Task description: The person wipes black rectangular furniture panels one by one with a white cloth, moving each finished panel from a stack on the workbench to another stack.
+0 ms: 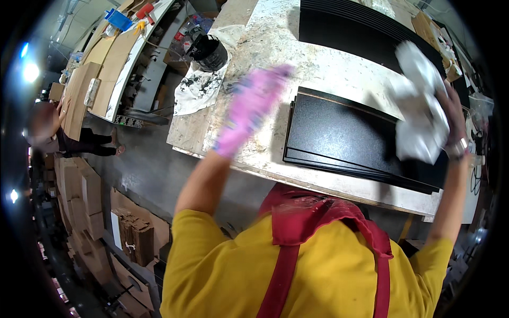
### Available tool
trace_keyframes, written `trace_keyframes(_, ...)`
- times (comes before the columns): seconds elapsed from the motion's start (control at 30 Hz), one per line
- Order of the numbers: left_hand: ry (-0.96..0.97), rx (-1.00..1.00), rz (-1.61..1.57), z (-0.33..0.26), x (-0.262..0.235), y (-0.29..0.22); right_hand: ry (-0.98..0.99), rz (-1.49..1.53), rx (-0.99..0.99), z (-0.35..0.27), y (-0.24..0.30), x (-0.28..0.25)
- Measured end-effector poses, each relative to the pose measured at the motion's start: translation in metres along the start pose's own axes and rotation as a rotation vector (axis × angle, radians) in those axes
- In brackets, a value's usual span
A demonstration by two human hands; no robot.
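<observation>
My left hand (252, 106), in a pink glove with coloured smudges, hovers over the worktable left of the stacked black panels (344, 127). Motion smears its fingers, and I see nothing held in it. My right hand (452, 115) is bare, with a band at the wrist, and grips a crumpled white cloth (421, 111) above the right end of those panels. The cloth is blurred too. The panels lie flat near the table's front edge, their edges slightly offset.
More black boards (360, 34) stand along the table's far side. A black-smeared pot (208, 53) sits on a stained white cloth (199, 93) at the left. Another person (79, 139) is by a board-covered bench (119, 58) farther left. Cardboard (138, 236) lies below.
</observation>
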State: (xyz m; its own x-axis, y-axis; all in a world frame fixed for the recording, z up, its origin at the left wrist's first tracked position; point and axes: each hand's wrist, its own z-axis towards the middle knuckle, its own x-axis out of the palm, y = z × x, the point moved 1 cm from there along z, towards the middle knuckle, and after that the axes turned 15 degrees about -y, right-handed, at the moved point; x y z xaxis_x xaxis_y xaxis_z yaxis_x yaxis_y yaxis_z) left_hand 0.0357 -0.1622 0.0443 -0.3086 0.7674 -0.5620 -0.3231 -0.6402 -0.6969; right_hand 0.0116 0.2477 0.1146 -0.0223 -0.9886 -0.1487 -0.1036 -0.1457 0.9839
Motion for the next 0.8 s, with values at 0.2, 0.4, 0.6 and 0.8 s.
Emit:
trace_keyframes(0.2,0.226,0.150,0.531,0.021,-0.036,0.143,-0.263,-0.462,0.037,-0.108,-0.092,-0.052)
trace_keyframes(0.4,0.466,0.130,0.700,0.037,-0.013,0.155,-0.458,-0.716,-0.274,-0.117,-0.146,-0.052)
trace_keyframes(0.6,0.183,0.125,0.643,0.040,-0.023,0.146,-0.449,-0.824,-0.349,-0.121,-0.155,-0.060)
trace_keyframes(0.8,0.390,0.185,0.778,0.034,-0.020,0.153,-0.460,-0.862,-0.363,-0.121,-0.151,-0.057)
